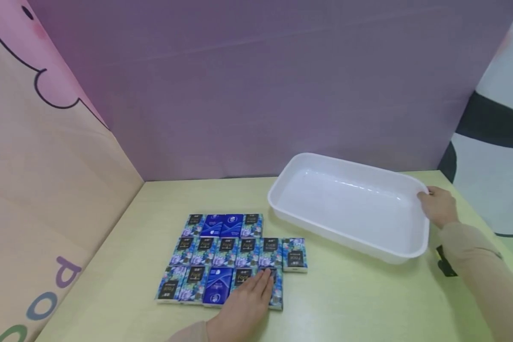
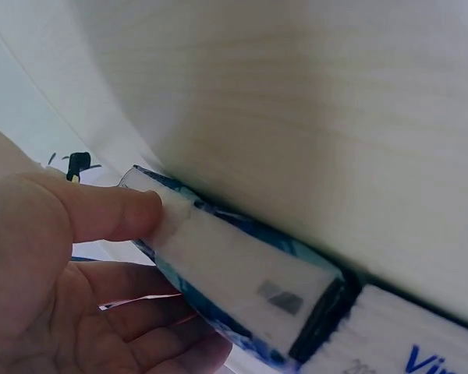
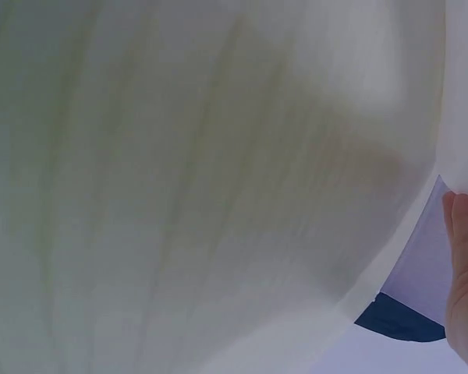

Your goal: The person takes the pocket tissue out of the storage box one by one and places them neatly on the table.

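Observation:
Pocket tissue packs [image 1: 227, 251] lie flat in three rows on the table, most in a blue-purple floral print with a black label, a few plain dark blue. My left hand [image 1: 245, 304] rests with straight fingers on the right end of the front row. In the left wrist view its thumb touches the pale edge of a floral pack [image 2: 242, 261], and the other fingers extend along the printed face. My right hand [image 1: 440, 206] grips the right rim of a big white plastic basin [image 1: 346, 204], thumb over the edge. Nothing lies inside the basin.
The pale yellow table [image 1: 325, 304] runs back to a purple cloth wall [image 1: 261, 95]. Printed cloth panels stand at left [image 1: 60, 190] and right [image 1: 491, 180]. A small black-and-yellow mark [image 1: 446, 266] shows beside my right sleeve.

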Available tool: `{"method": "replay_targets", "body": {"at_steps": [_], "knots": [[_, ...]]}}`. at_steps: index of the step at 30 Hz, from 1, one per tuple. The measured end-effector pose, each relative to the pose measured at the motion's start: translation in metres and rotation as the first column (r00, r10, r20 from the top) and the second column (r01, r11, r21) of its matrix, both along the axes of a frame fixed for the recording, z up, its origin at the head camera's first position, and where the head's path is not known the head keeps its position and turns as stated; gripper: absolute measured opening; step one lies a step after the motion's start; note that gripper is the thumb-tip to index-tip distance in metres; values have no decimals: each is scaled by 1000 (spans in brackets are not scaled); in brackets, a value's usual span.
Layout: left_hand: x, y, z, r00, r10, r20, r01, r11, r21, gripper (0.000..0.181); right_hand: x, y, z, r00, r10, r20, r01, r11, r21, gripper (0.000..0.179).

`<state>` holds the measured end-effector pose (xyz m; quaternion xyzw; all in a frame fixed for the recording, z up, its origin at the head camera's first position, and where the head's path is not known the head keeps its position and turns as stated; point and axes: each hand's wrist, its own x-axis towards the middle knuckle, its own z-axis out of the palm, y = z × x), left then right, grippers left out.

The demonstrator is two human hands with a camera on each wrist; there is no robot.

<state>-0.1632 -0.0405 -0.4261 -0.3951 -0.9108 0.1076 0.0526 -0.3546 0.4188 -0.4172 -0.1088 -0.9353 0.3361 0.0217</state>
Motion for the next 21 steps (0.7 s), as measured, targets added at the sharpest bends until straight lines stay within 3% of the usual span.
{"method": "replay_targets", "body": {"at_steps": [6,10,13,15,17,19,21], "knots": [[2,2,-1,1000,-4,1,4,1000,11,42,1,5,-3,1000,7,12,-7,1000,2,59],[2,3,0,1000,-3,5,3,999,43,48,3,13,-2,1000,3,26,-3,1000,0,69],[4,4,7,1000,13,13,-14,999,44,54,3,15,5,1000,-20,-14,21,998,56,76],[7,4,20,1000,23,6,-23,998,63,57,-1,14,15,995,-20,-98,33,991,128,73],[7,2,38,999,26,-27,-23,991,130,58,-5,10,29,975,-13,-223,59,978,202,63],[1,-4,59,996,34,-85,-14,973,229,56,-11,6,46,936,18,-351,78,963,257,51],[-14,-12,83,986,61,-157,-3,937,348,51,-18,0,66,892,65,-447,81,951,299,41]]}}
